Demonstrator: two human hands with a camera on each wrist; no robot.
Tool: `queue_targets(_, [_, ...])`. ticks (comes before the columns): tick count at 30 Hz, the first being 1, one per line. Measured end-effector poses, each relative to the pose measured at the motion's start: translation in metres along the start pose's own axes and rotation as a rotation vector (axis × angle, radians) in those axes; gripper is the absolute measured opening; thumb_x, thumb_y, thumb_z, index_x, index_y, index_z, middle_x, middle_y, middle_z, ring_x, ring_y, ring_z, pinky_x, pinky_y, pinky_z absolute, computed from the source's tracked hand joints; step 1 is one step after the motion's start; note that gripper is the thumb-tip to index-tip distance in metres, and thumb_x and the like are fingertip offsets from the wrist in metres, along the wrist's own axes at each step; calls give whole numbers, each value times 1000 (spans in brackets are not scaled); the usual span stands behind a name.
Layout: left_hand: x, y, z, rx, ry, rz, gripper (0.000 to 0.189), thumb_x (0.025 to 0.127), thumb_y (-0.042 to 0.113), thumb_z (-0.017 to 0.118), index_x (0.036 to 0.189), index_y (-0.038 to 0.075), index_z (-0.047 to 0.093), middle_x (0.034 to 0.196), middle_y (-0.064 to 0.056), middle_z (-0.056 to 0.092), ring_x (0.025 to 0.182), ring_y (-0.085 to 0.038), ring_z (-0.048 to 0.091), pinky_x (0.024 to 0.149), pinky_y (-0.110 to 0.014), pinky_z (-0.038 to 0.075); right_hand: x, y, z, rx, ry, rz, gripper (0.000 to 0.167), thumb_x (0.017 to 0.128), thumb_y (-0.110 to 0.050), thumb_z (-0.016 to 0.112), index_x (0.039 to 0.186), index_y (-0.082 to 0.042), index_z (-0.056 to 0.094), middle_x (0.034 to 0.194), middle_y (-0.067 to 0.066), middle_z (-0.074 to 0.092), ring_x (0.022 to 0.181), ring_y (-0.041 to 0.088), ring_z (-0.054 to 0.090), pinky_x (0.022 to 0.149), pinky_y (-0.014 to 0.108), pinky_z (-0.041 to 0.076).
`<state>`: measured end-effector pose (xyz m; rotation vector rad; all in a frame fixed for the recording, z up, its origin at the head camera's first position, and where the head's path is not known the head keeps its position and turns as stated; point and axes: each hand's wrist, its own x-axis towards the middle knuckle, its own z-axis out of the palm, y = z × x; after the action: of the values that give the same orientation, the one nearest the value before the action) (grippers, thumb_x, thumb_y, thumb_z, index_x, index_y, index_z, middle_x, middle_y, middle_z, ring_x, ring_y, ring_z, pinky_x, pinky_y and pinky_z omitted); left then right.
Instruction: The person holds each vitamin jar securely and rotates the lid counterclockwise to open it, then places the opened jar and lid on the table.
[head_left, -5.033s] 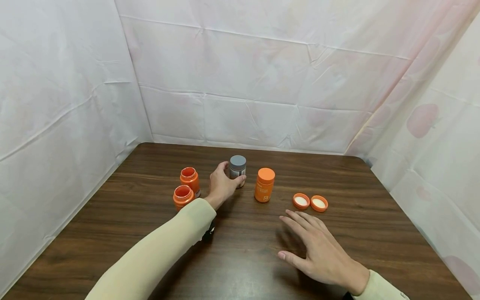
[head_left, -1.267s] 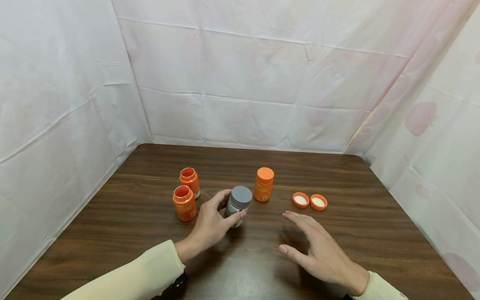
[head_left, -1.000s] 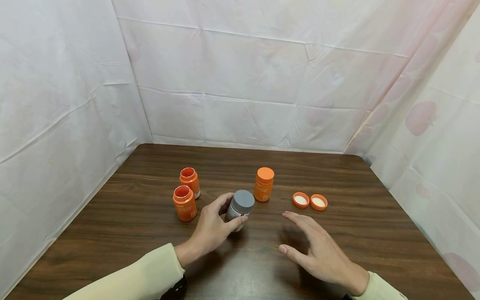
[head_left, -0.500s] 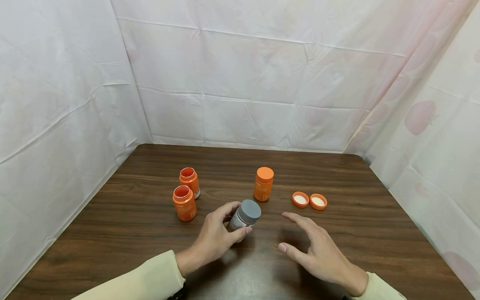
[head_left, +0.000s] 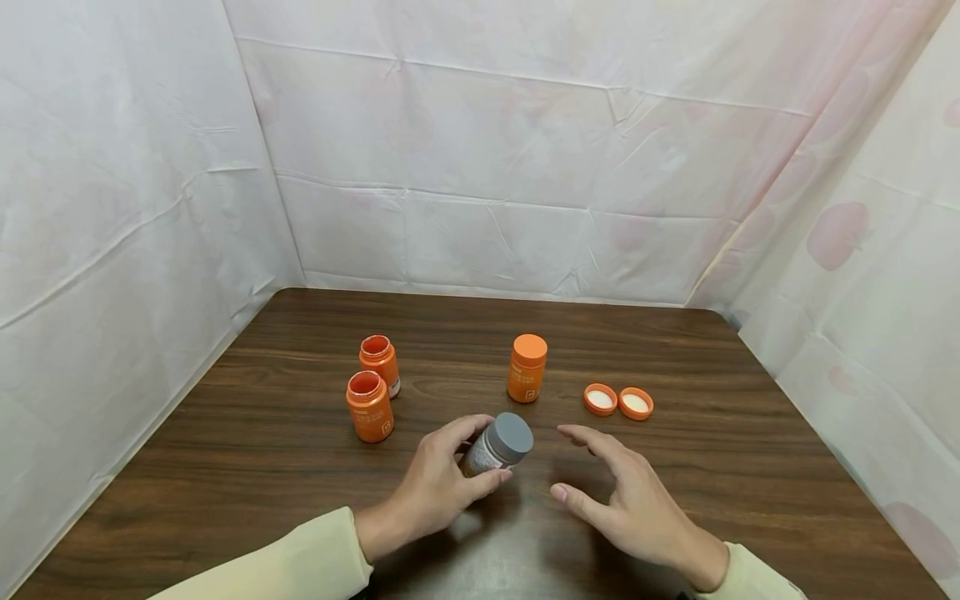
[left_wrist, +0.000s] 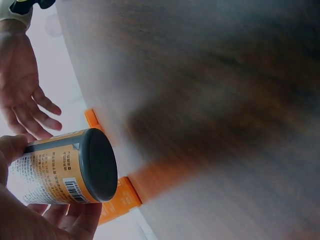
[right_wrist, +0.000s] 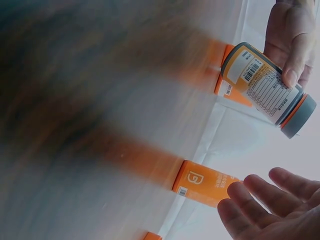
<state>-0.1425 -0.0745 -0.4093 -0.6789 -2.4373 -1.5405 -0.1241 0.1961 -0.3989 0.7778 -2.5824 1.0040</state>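
Pale sheeting (head_left: pixel 480 150) surrounds our wood-grain worktop (head_left: pixel 300 333). Midway between its side edges, our left hand (head_left: pixel 435 485) curls fingers and thumb around a raised, tilted grey-capped bottle (head_left: pixel 498 445); our right hand (head_left: pixel 637 500) hovers beside it, fingers loosely spread. Nearer the back edge stand one capped orange bottle (head_left: pixel 528 371), leftward two uncapped orange bottles (head_left: pixel 371 414) and, rightward, two upturned lids (head_left: pixel 636 403).

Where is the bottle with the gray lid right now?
In the head view, the gray-lidded bottle is tilted in the left hand above the table, left of the right hand and on the near side of the closed orange bottle.
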Motion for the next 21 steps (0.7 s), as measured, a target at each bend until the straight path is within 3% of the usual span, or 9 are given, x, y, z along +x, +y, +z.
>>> queue_targets(4, [-1, 1, 1, 20, -22, 24, 52, 79, 17, 91, 125, 17, 66, 111, 9, 68, 97, -10, 65, 84, -32, 56, 1, -2, 0, 11, 18, -5, 60, 89, -38, 81, 143, -34, 54, 133, -17, 61, 115, 14, 61, 91, 45, 53])
queue_targets(12, [-3, 8, 3, 40, -76, 15, 56, 79, 18, 90, 129, 14, 65, 115, 8, 67, 101, -8, 63, 85, -29, 54, 3, -4, 1, 44, 44, -42, 58, 88, -34, 83, 140, -31, 57, 127, -17, 63, 110, 9, 60, 89, 43, 53])
queue_targets(21, [-5, 14, 9, 48, -126, 57, 54, 80, 17, 90, 128, 18, 66, 114, 9, 67, 99, -8, 62, 84, -28, 53, 5, -8, 2, 76, 53, -62, 58, 87, -31, 84, 139, -29, 58, 125, -16, 64, 106, 9, 61, 87, 39, 53])
